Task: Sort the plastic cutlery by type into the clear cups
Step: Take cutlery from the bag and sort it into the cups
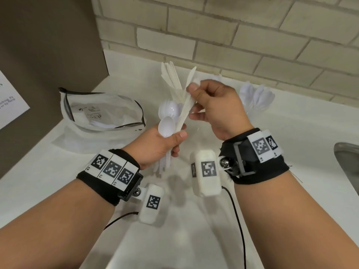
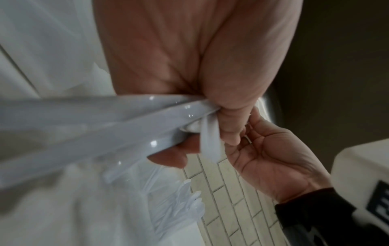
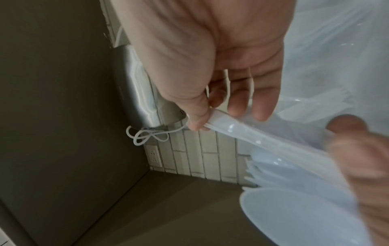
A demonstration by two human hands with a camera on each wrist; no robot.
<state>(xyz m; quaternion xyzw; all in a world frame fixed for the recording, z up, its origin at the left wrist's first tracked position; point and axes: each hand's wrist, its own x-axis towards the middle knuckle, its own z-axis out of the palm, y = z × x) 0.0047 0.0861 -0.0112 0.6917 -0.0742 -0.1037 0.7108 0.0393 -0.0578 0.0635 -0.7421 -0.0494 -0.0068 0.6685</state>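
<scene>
**Cutlery bundle in hand, one knife being pulled free**

Cutlery (image 1: 171, 121) sits bunched in your left hand (image 1: 161, 142), held above the white counter (image 1: 58, 171); your fingers and thumb are curled round the handles, so the spoon bowls and knife blades fan upward where you can tell them apart. Your right hand (image 1: 213, 107) pinches a single knife (image 1: 187, 100) between thumb and fingertips, near its blade end, while its handle is down in the bundle. That grip looks meant to draw one piece out without loosening the rest.

Behind your hands, sorted knives (image 1: 172, 76) stand upright in a clear cup whose walls are hard to make out, and a cluster of spoons (image 1: 256, 96) stands to the right near the tiled wall (image 1: 252, 35). To the left lies the opened bag (image 1: 101, 113) with more white pieces inside, so sorting looks well along but unfinished.
</scene>
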